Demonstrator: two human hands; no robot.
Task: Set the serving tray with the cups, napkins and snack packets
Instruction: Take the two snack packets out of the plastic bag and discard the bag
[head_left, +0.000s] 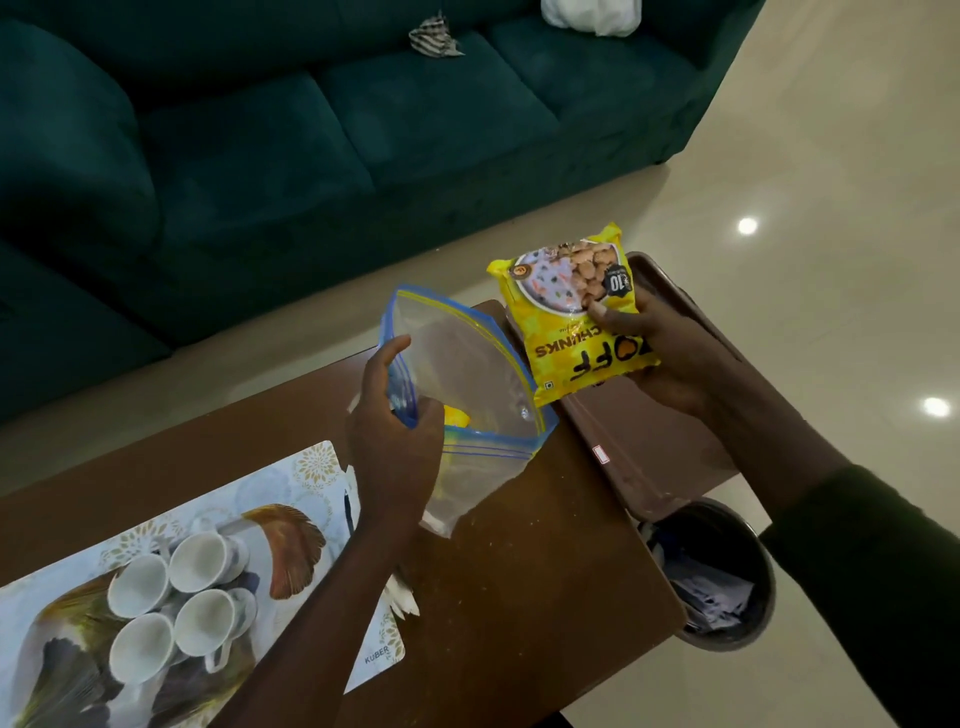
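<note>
My right hand (675, 358) grips a yellow snack packet (566, 312) and holds it above the brown serving tray (639, 447), which lies at the table's right end. My left hand (395, 415) pinches the rim of a clear zip bag (467, 374) with blue seal strips, holding its mouth wide. Something yellow (457, 417) shows inside the bag. Several white cups (176, 608) lie grouped on a patterned placemat (311, 483) at the lower left. A white napkin edge (405, 597) peeks out from under my left forearm.
The brown wooden table (519, 597) runs from lower left to the centre. A round bin (711, 571) with crumpled paper stands on the floor below the tray. A dark green sofa (311, 130) fills the top left; glossy beige floor lies to the right.
</note>
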